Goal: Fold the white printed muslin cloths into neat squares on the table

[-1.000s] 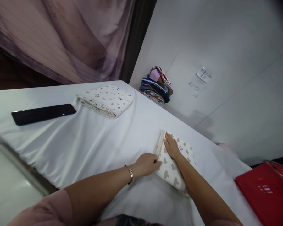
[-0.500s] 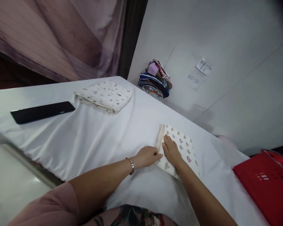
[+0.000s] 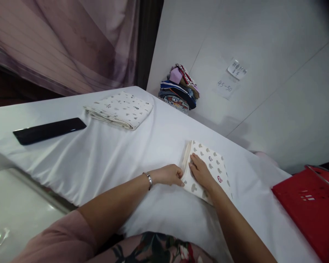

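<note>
A folded white cloth (image 3: pixel 214 168) printed with grey and a few reddish mouse-head shapes lies on the white-covered table, its layered edge facing left. My left hand (image 3: pixel 170 175), with a bracelet at the wrist, pinches the near left corner of this cloth between thumb and curled fingers. Stretched flat across the top of the cloth, near its left edge, are the fingers of my right hand (image 3: pixel 201 171). Farther left on the table is a second folded cloth (image 3: pixel 123 109), white with small grey motifs, which neither hand touches.
A black phone-like slab (image 3: pixel 50 130) lies at the left of the table (image 3: pixel 159 142). Folded clothes (image 3: pixel 178 89) are stacked by the wall at the far edge. A red basket-like container (image 3: pixel 307 208) stands at right. Paper notes (image 3: pixel 233 76) hang on the wall.
My left hand has drawn slightly left, its thumb now at the cloth's corner. My right hand keeps its place on the cloth. The view has shifted a little.
</note>
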`<state>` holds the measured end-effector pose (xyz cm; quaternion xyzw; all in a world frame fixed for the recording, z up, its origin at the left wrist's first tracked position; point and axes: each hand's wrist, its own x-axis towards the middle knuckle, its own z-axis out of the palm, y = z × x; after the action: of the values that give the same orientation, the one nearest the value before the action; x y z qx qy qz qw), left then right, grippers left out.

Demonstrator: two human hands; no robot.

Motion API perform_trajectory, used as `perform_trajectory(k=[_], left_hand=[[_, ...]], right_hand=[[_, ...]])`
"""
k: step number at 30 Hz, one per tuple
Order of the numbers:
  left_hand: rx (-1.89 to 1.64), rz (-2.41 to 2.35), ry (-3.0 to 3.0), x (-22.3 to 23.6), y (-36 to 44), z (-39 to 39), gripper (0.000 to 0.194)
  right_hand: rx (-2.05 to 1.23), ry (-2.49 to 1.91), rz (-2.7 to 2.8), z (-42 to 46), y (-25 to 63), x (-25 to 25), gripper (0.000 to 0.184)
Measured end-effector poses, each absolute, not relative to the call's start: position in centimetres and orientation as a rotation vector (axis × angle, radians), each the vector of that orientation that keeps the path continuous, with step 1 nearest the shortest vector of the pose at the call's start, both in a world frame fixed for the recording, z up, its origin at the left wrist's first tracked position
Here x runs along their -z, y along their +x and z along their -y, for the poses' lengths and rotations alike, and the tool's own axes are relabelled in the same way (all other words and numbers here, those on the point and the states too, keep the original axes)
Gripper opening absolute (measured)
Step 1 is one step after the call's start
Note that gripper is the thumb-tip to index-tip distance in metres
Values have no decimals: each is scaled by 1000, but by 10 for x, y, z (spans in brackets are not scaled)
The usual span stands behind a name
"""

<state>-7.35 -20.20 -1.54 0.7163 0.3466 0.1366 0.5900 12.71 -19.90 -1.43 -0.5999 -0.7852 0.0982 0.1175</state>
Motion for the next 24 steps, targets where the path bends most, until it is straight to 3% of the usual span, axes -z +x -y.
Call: perform_trajectory(k=[14,24], left_hand=[[-371,-914,1608,19,-67,205,31],[-404,-986,1617,31,-61,202,30]], right_hand=[[66,-1751,2371,246,107,24,45],[81,-1707,2293,247,99,18,40]])
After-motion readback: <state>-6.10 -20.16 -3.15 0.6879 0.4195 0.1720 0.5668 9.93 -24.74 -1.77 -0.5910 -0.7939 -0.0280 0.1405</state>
